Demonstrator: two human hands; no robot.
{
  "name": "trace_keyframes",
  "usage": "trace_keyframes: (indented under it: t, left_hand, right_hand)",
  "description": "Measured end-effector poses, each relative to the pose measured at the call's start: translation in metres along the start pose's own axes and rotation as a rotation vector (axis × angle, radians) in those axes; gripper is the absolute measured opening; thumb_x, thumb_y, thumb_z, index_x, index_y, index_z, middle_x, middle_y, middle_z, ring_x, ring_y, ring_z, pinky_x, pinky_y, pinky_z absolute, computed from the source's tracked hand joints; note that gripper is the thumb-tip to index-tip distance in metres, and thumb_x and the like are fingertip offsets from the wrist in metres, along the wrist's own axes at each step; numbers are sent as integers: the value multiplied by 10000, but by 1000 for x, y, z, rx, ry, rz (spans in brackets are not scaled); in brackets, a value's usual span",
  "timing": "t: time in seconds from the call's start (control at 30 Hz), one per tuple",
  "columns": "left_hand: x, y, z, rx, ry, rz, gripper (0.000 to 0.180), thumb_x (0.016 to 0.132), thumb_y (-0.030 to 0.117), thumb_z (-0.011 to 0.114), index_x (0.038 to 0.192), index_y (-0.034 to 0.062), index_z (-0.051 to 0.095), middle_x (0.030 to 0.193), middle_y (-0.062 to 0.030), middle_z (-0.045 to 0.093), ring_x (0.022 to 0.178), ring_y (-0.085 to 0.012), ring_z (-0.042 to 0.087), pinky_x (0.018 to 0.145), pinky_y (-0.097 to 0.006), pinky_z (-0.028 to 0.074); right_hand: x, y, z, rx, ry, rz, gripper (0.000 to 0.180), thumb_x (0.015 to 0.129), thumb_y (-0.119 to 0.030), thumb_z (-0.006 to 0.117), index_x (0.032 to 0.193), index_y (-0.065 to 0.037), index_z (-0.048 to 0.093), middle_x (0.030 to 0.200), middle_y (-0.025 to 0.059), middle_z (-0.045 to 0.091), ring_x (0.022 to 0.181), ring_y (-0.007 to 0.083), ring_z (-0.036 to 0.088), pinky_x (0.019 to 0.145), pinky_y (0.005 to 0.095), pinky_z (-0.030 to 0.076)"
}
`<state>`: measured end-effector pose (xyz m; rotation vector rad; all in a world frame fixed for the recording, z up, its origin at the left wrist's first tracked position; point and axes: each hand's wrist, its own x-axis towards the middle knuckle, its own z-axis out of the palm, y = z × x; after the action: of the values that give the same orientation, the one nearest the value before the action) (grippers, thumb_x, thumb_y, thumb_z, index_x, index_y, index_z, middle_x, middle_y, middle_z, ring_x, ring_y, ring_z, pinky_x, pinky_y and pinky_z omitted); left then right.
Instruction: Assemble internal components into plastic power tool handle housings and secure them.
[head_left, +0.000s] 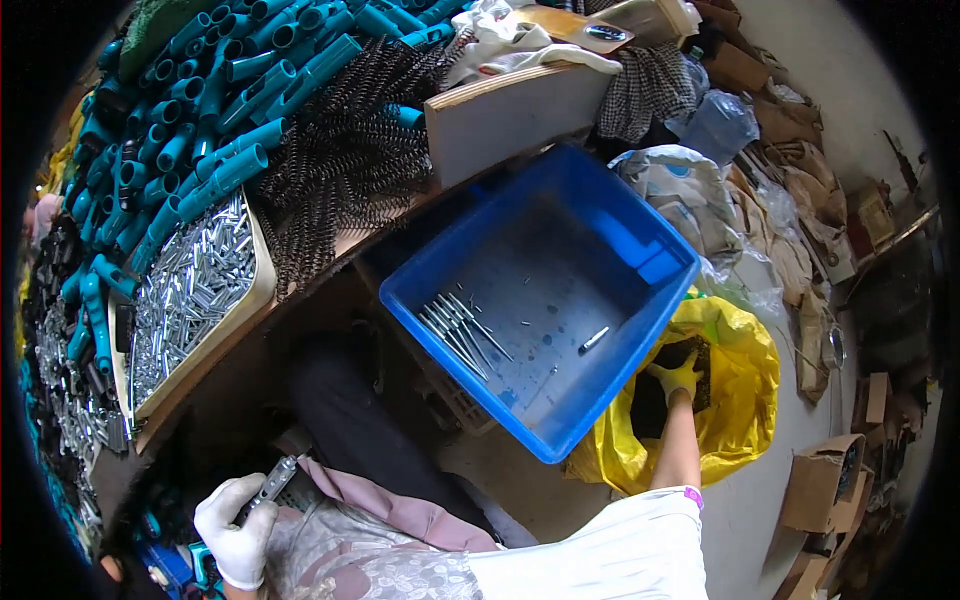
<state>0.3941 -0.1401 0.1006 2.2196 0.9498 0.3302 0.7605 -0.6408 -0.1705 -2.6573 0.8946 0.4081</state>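
Note:
My left hand (238, 530), in a white glove, is closed around a short silver metal part (268, 482) with a rounded tip, held near my lap at lower left. I cannot tell its exact kind. My right hand (677, 380), in a pale yellowish glove, reaches down into a yellow plastic bag (750, 360). Its fingers are spread apart over the bag's dark inside, and nothing shows between them. What the bag holds is too dark to make out. Left of the bag stands a blue plastic bin (560, 260) with several thin metal rods (455, 330) and a few small loose pieces.
On the bench at upper left lie teal plastic tubes (230, 180), dark coil springs (345, 150) and a tray of small metal pins (195, 290). A wooden board (520, 115) stands behind the bin. Cardboard boxes (825, 485) and plastic bags (680, 190) line the right side.

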Motion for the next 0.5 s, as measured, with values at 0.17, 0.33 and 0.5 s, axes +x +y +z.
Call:
trace_keyframes:
  t: [0.17, 0.33, 0.5]
  left_hand:
    - [6, 9, 11, -11, -28, -18, 283, 627, 59, 667, 870, -83, 697, 795, -175, 689, 700, -248, 671, 688, -316, 524]
    - [17, 13, 22, -16, -71, -23, 276, 641, 69, 682, 875, -77, 702, 807, -169, 698, 702, -233, 670, 680, -305, 520]
    - [22, 10, 26, -57, -67, 52, 272, 642, 58, 691, 880, -72, 709, 815, -161, 705, 705, -214, 669, 680, -294, 520]
  right_hand:
    - [-13, -8, 21, 1, 169, 118, 1105, 618, -427, 892, 1531, -291, 285, 1511, 225, 336, 1263, 438, 518, 1024, 506, 473]
    - [37, 17, 31, 27, 48, -48, 1156, 598, -419, 895, 1559, -301, 263, 1395, 368, 408, 1201, 473, 559, 1021, 459, 481]
    - [151, 67, 51, 34, 143, -29, 1195, 578, -444, 900, 1568, -331, 240, 1412, 396, 375, 1223, 485, 548, 1036, 449, 471]
